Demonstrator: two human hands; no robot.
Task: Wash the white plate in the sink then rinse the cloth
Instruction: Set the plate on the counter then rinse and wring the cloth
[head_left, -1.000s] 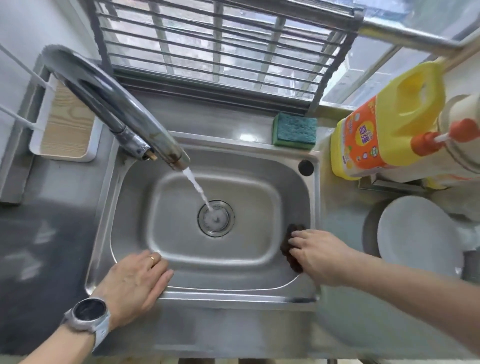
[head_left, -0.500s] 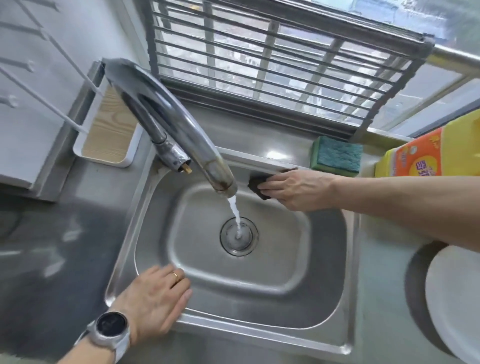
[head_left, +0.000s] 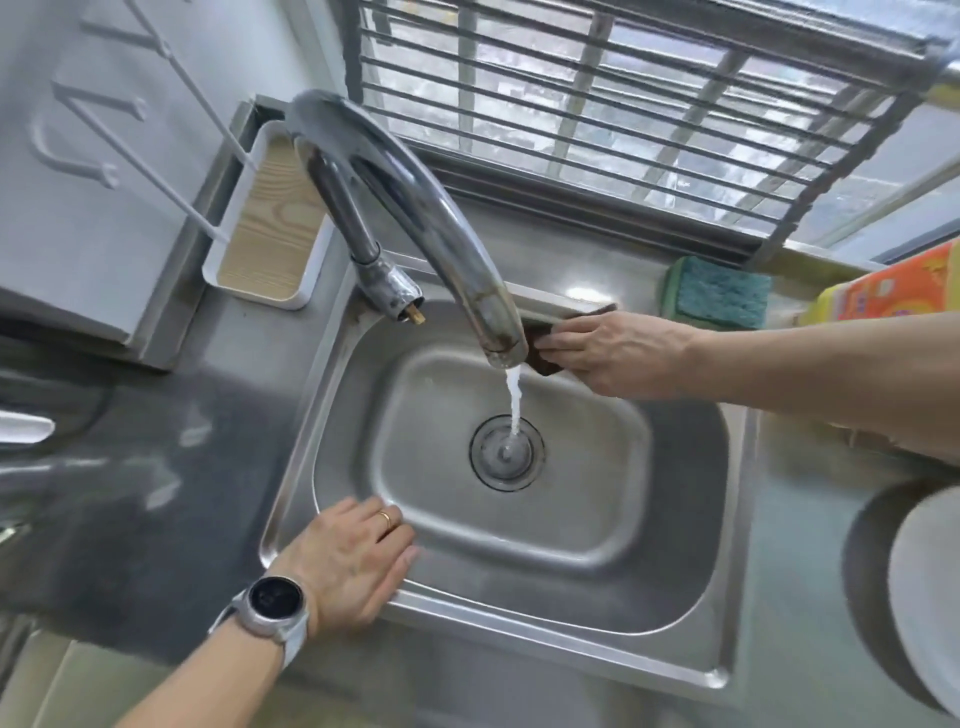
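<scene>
Plate (head_left: 930, 603), white, sits on counter right of sink (head_left: 748, 519), outside basin, only its left part in frame; looks already washed, so cloth rinse is prob. the step left. Sink: steel, basin bare, water running from faucet (head_left: 415, 208) straight to drain (head_left: 506, 453). R hand (head_left: 613, 353) at sink's far wall, fingers flat, pressing dark cloth (head_left: 545, 364) against wall/rim, no curled grip seen. Stream lies just left of cloth, toward sink centre — short slide gets it under; R hand clearly nearer. L hand (head_left: 348, 561) flat, relaxed, on sink's near-left rim, holding nothing. Green sponge (head_left: 719, 301) behind sink's far rim. Barred window beyond.
</scene>
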